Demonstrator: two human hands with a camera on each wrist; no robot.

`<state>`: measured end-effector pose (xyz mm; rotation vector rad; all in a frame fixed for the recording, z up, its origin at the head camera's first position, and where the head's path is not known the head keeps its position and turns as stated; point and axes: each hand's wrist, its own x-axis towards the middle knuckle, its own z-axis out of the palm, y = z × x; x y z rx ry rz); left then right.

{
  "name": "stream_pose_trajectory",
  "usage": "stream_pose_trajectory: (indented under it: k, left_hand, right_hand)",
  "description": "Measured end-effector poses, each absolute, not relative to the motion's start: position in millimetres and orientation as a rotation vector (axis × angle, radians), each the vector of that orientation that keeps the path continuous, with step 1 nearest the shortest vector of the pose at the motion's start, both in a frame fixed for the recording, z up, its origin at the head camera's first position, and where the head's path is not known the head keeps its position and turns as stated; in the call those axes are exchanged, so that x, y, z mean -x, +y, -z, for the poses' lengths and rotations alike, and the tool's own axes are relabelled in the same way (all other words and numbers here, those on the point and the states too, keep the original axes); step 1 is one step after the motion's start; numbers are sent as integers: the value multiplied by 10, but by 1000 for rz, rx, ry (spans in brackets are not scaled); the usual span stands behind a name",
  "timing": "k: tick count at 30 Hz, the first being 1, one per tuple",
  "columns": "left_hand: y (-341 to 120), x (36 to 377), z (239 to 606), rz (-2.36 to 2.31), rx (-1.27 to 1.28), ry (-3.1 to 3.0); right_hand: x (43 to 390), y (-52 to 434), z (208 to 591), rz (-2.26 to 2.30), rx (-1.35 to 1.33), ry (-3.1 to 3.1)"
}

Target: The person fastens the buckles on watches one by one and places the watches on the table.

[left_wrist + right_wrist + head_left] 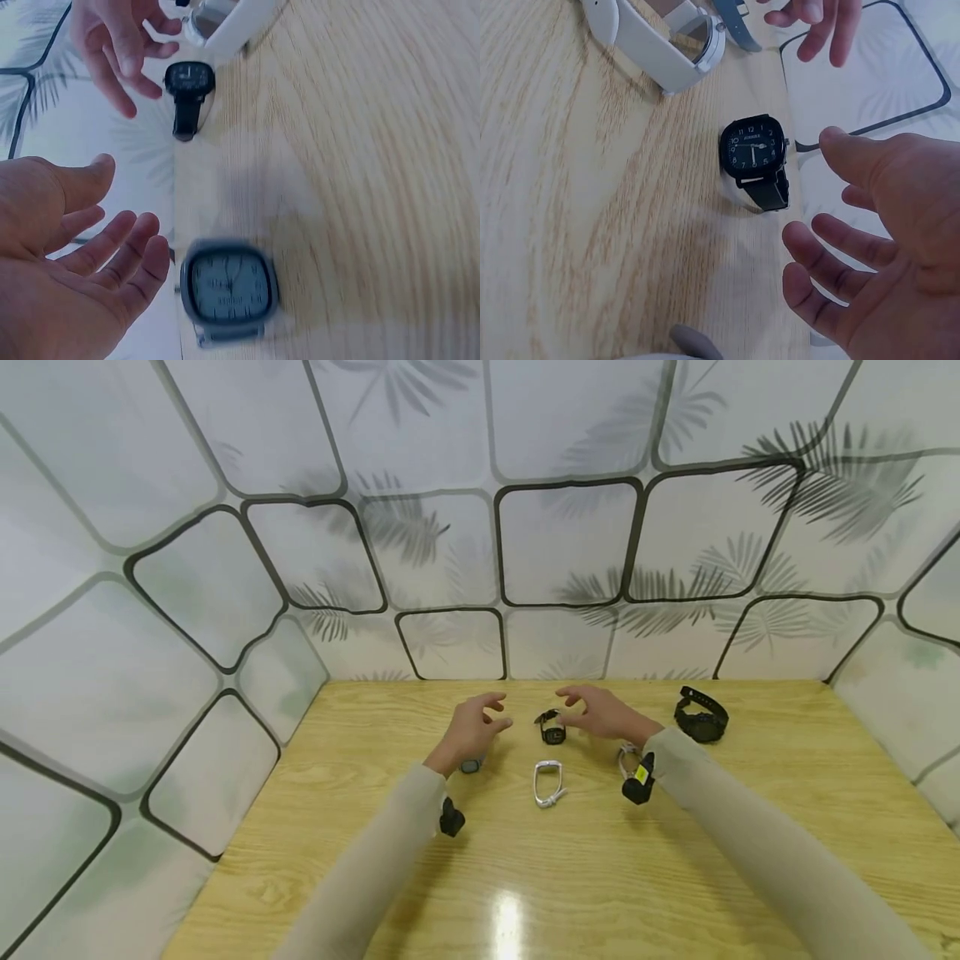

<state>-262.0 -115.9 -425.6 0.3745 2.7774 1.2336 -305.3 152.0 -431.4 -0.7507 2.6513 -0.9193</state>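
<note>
Both my hands hover open over a wooden table [675, 860], fingers spread and holding nothing. A small black watch [552, 728] with a dark square face lies between them. My right hand [573, 707] is just right of it, fingers above it; in the right wrist view the black watch [754, 154] lies just beyond my right hand [840, 225]. My left hand [493, 713] is apart from it on the left. A grey watch [227, 289] with a pale face lies beside my left hand [112, 247], and in the head view the grey watch [471, 766] peeks out below my wrist.
A white watch [548, 782] lies on its side nearer to me. A larger black watch [701, 717] stands at the back right. Another pale strap [625, 758] shows under my right wrist. Patterned walls [225, 610] enclose the table at the back and sides.
</note>
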Motion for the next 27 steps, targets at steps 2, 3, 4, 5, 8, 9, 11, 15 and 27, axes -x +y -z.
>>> stream_pose_trajectory:
  k: [2, 3, 4, 5, 8, 9, 11, 15, 27]
  left_hand:
    - [-1207, 2610, 4248, -1239, -359, 2791]
    - [-1229, 2605, 4245, -1243, -360, 2801]
    - [-1249, 2598, 4241, -1245, -357, 2811]
    - [-1269, 2595, 4244, -1247, -360, 2817]
    - [-1319, 2575, 4238, -1270, -365, 2823]
    - [-1336, 2564, 4233, -1275, -371, 2827]
    - [-1375, 2540, 4221, -1296, -374, 2832]
    - [-1494, 2482, 4200, -1343, -354, 2865]
    - [-1898, 2307, 4287, -1354, -234, 2958]
  right_hand:
    - [3049, 1520, 4295, 932, 757, 2659]
    - [3049, 1519, 4289, 934, 766, 2663]
    - [3048, 1515, 4283, 938, 767, 2665]
    - [3048, 1510, 4280, 944, 773, 2667]
    - [3032, 1488, 4263, 963, 781, 2686]
    - [3024, 1476, 4255, 969, 783, 2698]
    - [3006, 1439, 4235, 988, 787, 2723]
    - [2978, 1323, 4188, 1022, 806, 2770]
    - [2851, 890, 4181, 1125, 760, 2694]
